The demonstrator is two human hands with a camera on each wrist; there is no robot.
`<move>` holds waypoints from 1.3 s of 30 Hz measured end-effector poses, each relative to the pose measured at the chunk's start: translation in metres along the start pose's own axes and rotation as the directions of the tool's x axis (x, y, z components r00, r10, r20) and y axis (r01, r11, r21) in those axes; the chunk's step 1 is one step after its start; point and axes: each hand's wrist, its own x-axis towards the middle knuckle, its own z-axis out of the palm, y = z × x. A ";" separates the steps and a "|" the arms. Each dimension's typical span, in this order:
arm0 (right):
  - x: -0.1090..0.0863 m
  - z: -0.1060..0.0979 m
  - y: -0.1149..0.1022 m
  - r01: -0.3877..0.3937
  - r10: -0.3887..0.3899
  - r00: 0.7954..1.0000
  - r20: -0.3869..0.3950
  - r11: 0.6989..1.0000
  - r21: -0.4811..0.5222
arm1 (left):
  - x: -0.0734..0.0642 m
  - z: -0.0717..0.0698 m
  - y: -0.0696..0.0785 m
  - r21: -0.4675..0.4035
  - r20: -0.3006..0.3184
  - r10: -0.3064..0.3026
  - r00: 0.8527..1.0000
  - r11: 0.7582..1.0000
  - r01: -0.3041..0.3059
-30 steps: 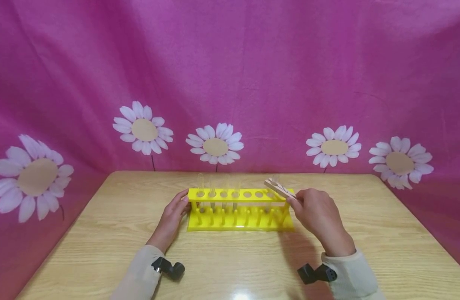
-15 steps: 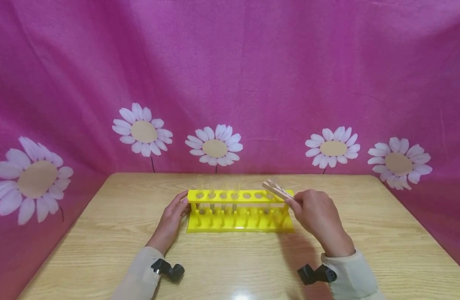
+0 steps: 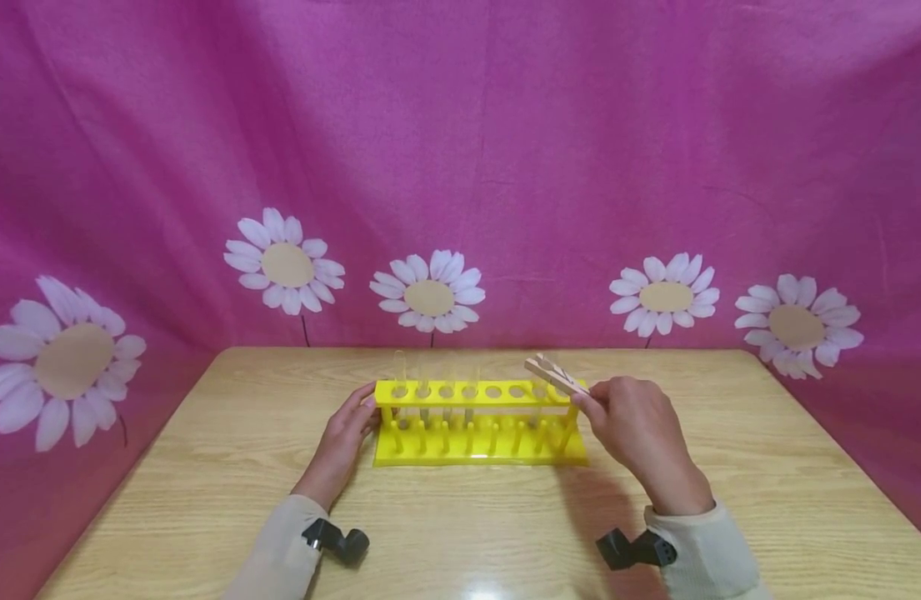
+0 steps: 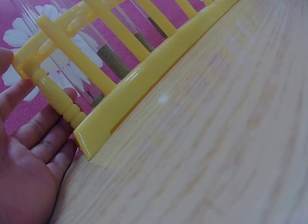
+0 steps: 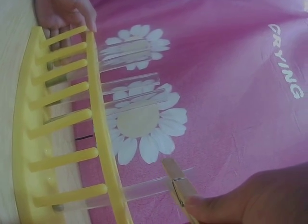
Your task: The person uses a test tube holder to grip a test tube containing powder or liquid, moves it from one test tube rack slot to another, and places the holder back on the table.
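on the table (image 3: pixel 460 517), a yellow test tube rack (image 3: pixel 505 401) stands nearer the back edge. the left hand (image 3: pixel 343 427), fingers loosely extended, touches its left end. the right hand (image 3: pixel 638 442) pinches a wooden clothespin (image 3: pixel 552 372) across a clear test tube (image 5: pixel 144 189) near the rack's right end; i can't tell whether it clamps. four other tubes (image 3: pixel 400 369) stand towards the left.

Rack (image 3: pixel 498 402) blocks mid table (image 3: pixel 475 517), tubes (image 3: pixel 400 367) poking up. L hand (image 3: pixel 343 437), R hand (image 3: pixel 640 437) + peg (image 3: pixel 553 374) obstruct ends. Room in front, btwn cams (image 3: pixel 351 547).
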 end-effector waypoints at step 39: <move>-0.003 -0.006 -0.005 -0.012 0.024 0.988 -0.156 0.997 0.079 | 0.000 0.000 0.000 -0.004 -0.003 -0.005 1.000 1.000 0.005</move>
